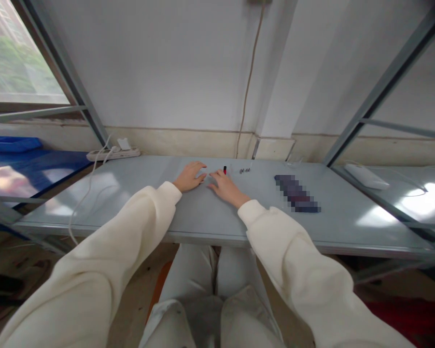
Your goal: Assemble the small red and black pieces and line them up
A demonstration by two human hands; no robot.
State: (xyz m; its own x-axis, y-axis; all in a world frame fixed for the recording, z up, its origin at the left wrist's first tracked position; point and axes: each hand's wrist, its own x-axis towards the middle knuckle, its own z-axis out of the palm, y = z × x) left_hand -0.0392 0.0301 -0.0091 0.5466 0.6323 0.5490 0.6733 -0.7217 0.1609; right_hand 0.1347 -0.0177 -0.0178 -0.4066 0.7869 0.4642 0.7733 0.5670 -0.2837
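Observation:
On the grey table [203,217], my left hand [190,177] rests with its fingers apart and holds nothing. My right hand [225,187] lies just to the right of it, fingers spread and also without anything in them; a small gap separates the two. Just beyond the fingers of my right hand stands a small red and black item [225,170]. Several small dark metal pieces [245,170] sit to the right of that item, near the back edge.
A pixelated dark flat item [297,194] lies on the right part of the table. A white power strip [114,154] with a cable is at the back left. Grey metal posts [384,82] rise at both sides, before a white wall [174,63].

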